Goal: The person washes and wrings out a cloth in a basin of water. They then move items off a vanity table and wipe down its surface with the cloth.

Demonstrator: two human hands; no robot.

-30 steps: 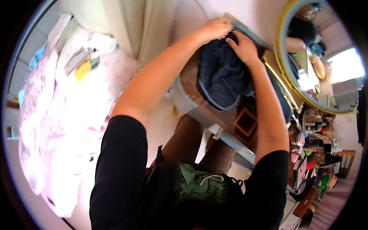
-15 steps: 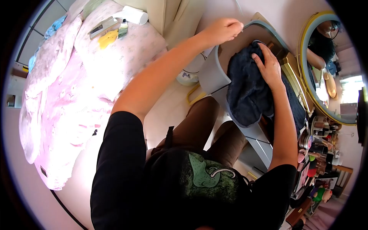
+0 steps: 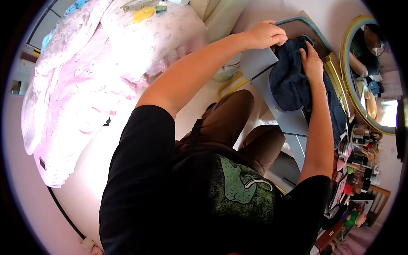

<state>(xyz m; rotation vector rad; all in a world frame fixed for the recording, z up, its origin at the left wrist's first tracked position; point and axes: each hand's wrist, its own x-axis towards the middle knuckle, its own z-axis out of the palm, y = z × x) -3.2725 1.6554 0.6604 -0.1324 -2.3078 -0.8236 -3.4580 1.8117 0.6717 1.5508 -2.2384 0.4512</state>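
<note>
A dark blue garment (image 3: pixel 291 80) of soft, thick fabric is draped over the grey dressing table (image 3: pixel 312 27) and hangs down past its front edge. My right hand (image 3: pixel 313 66) holds it near the top, with the thumb on one side and the fingers over the far edge. At the garment's upper left edge, my left hand (image 3: pixel 270 35) is closed in a pinch. Whatever sits between those fingertips is too small to make out. More of the dark fabric lies under and behind my right forearm.
A round gold-rimmed mirror (image 3: pixel 369 76) stands at the right, above many crowded cosmetics (image 3: pixel 363 148). To the left is a bed with pink bedding (image 3: pixel 80 85), bearing a yellow item (image 3: pixel 144 14). A yellow metal leg (image 3: pixel 231 85) shows beside my knee.
My left hand has come from above the table down to the garment's edge. The garment is bunched higher and hangs less far. The view has shifted, so the bed sits further up.
</note>
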